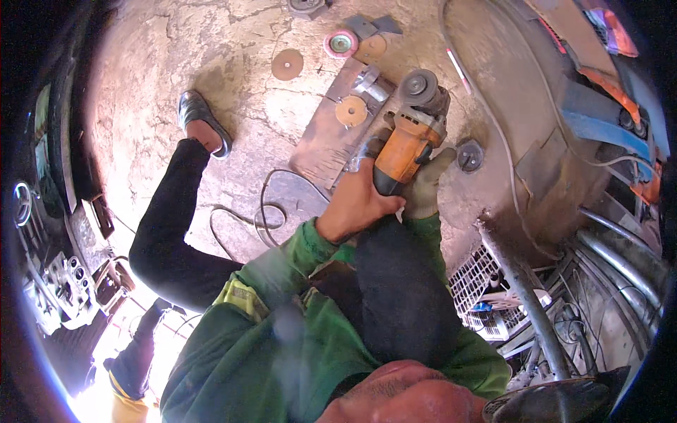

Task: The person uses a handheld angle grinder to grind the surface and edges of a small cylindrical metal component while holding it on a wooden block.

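An orange and black angle grinder [403, 151] points away from me above my right knee, its grey disc [419, 87] at the far end. Bare fingers of my left hand [358, 201] wrap its rear body from the left, thumb across the back. My right hand [427, 185], in a pale work glove, closes on the grinder's right side; the tool hides part of its fingers. Left of the grinder, a brown board [321, 151] lies on the floor, bearing a shiny metal cylindrical part [372, 83] and a tan disc [350, 111].
A brown disc [287, 64], a pink-rimmed disc [341, 44] and a dark round piece [470, 155] lie around the board. Black cable [264, 211] loops left of my hands. Metal pipes [515, 289] and a white plastic crate [474, 282] stand right. Another person's leg [144, 345] shows lower left.
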Demonstrator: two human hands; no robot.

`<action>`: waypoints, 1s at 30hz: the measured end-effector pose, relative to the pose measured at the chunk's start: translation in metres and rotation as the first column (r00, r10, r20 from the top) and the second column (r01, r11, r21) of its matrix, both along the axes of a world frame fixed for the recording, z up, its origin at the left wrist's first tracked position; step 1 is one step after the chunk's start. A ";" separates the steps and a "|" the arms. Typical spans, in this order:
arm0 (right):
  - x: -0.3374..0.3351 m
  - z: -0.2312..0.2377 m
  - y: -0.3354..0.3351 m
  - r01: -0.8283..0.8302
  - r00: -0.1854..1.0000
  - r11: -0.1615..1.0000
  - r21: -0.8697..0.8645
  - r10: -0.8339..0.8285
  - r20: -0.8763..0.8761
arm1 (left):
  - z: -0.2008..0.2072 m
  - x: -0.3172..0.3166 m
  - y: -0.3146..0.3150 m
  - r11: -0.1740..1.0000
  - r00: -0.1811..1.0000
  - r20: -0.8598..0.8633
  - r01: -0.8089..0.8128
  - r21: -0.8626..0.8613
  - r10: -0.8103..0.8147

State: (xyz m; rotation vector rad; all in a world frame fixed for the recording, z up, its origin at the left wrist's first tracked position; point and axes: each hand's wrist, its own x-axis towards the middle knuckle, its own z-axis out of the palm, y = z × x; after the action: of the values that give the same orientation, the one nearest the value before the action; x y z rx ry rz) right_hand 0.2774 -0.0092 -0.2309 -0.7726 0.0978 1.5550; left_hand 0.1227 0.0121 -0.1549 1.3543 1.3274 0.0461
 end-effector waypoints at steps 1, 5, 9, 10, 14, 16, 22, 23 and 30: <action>0.000 0.001 0.003 0.018 0.999 1.000 -0.024 -0.018 0.028 | 0.000 0.001 -0.001 1.000 1.000 -0.011 -0.011 0.008 0.011; 0.008 -0.008 0.014 0.018 0.998 0.999 0.029 -0.020 0.063 | 0.003 0.002 -0.009 0.998 0.998 -0.059 0.000 0.062 0.004; 0.013 -0.017 0.013 0.019 1.000 0.994 0.111 -0.019 -0.007 | 0.004 0.006 -0.009 0.995 0.998 -0.060 0.004 0.100 0.002; 0.011 -0.017 0.012 0.053 0.998 0.995 0.081 -0.051 -0.024 | 0.003 0.007 -0.010 0.993 0.998 -0.064 0.011 0.117 -0.004; 0.006 -0.031 0.004 0.056 0.998 0.998 0.033 -0.057 0.037 | 0.002 0.007 -0.013 0.988 0.994 -0.107 0.030 0.153 -0.013; 0.004 -0.033 0.006 0.078 0.997 0.993 0.085 -0.078 -0.005 | 0.003 0.008 -0.015 0.986 0.992 -0.125 0.034 0.164 -0.014; 0.010 -0.039 -0.001 0.108 0.991 0.988 0.110 -0.098 -0.090 | 0.001 0.013 -0.017 0.983 0.986 -0.152 0.087 0.164 -0.062; 0.008 -0.033 -0.001 0.093 0.993 0.986 0.138 -0.082 -0.084 | -0.001 0.012 -0.021 0.980 0.987 -0.147 0.088 0.178 -0.062; 0.014 -0.038 -0.008 0.062 0.997 0.989 0.138 -0.068 0.036 | 0.003 0.024 -0.018 0.962 0.975 -0.182 0.163 0.220 -0.124</action>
State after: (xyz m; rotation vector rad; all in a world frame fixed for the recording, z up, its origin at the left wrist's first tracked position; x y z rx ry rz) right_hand 0.2918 -0.0172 -0.2689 -0.6855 -0.0131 1.4678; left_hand 0.1468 -0.0058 -0.1520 1.6830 1.3912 -0.0113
